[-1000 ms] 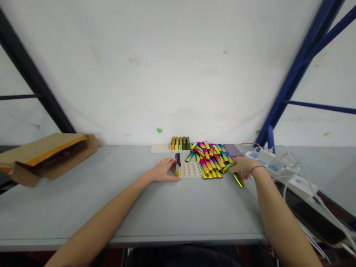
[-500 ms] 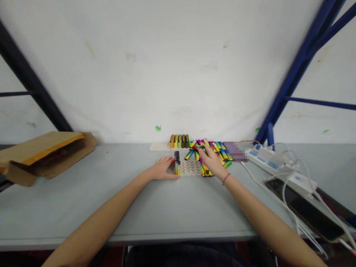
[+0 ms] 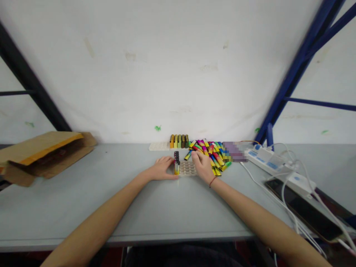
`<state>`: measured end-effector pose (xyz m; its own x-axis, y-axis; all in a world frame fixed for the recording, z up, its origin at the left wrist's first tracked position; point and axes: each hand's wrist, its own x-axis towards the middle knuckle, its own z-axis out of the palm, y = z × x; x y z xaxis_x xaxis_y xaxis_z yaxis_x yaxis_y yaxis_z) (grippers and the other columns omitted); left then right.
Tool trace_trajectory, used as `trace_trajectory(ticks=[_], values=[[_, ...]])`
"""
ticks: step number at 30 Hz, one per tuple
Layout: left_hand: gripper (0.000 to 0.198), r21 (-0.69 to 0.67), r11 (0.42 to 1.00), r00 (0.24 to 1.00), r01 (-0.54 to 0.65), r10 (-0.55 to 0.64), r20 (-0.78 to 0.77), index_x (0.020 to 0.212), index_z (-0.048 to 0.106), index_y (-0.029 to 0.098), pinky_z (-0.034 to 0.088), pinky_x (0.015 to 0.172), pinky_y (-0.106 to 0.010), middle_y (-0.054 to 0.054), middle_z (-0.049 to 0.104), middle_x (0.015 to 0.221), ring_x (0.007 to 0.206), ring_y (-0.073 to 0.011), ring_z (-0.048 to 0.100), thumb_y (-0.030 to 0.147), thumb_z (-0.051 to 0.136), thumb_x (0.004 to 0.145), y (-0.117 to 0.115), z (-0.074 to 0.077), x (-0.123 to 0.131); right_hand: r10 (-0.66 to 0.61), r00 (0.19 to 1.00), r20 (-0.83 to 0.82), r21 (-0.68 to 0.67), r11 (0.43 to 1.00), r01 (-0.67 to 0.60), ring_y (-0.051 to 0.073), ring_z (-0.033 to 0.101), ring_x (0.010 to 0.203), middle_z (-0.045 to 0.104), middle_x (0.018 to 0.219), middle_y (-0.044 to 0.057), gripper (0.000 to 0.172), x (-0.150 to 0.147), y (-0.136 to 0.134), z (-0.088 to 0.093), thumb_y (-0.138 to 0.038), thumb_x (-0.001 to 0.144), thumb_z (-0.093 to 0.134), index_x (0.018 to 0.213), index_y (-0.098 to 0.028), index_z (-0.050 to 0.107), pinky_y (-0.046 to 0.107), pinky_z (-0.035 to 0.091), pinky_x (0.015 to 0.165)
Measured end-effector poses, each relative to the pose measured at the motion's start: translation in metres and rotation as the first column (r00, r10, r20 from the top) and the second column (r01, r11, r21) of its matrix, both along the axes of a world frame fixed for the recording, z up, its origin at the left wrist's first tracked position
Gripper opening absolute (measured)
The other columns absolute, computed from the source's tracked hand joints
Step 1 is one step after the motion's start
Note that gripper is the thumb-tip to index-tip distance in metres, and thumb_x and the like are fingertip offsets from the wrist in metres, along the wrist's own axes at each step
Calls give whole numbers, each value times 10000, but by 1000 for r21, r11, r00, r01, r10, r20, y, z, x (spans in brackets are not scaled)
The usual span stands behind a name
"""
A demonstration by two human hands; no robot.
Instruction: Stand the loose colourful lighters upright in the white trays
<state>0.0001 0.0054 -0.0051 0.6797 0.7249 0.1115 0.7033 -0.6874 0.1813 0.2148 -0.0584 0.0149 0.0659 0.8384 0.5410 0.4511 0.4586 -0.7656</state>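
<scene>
Curled round the left end of a white holed tray (image 3: 188, 168) is my left hand (image 3: 160, 168), with its thumb along the front and its fingers behind. Beside those fingers, a row of black-topped lighters (image 3: 177, 163) stands upright in the tray's left end. My right hand (image 3: 202, 166) is closed over the tray's right end, thumb against fingers. Whatever it holds is hidden by the fingers. A loose heap of shiny coloured lighters (image 3: 218, 157) lies just right of it, partly covered by that hand.
Behind stands another white tray (image 3: 159, 146) bearing several rows of upright lighters (image 3: 179, 141). An open brown paper bag (image 3: 52, 152) lies at left. Right are a purple item (image 3: 235, 151), a power strip (image 3: 278, 167) with white cables, and a dark phone (image 3: 303, 209).
My right hand has drawn back from the heap of lighters, moving left to the tray's right end with fingers closed. My left hand has stayed at the tray's left end.
</scene>
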Motion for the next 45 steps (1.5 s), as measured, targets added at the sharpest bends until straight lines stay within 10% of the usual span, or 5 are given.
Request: trace_trajectory(ticks=[4, 15, 45], values=[[790, -12, 1000, 1000, 2, -3, -19, 1267, 468, 178, 352, 986, -451, -135, 511, 1282, 1161, -345, 471, 715, 607, 704, 0, 2, 0, -54, 981, -185, -168, 985, 23, 171, 452, 536, 407, 520, -7, 481, 3, 4, 0, -500, 942, 254, 589, -231, 441, 308, 388, 570], [819, -13, 1000, 999, -4, 3, -36, 1267, 461, 153, 349, 986, -452, -154, 494, 1294, 1173, -351, 460, 738, 584, 708, 1, 1, 0, -146, 970, -192, -56, 989, 138, 192, 488, 767, 470, 742, 29, 201, 5, 12, -2, -292, 854, 254, 727, -235, 399, 331, 424, 772], [818, -3, 1000, 1000, 4, -4, -19, 1275, 463, 153, 351, 992, -464, -155, 501, 1298, 1183, -357, 459, 727, 594, 707, 2, -1, -1, -23, 924, -382, -90, 996, -13, 143, 398, 525, 374, 664, -23, 145, -1, 7, 0, -281, 896, 293, 788, -242, 382, 274, 390, 487]])
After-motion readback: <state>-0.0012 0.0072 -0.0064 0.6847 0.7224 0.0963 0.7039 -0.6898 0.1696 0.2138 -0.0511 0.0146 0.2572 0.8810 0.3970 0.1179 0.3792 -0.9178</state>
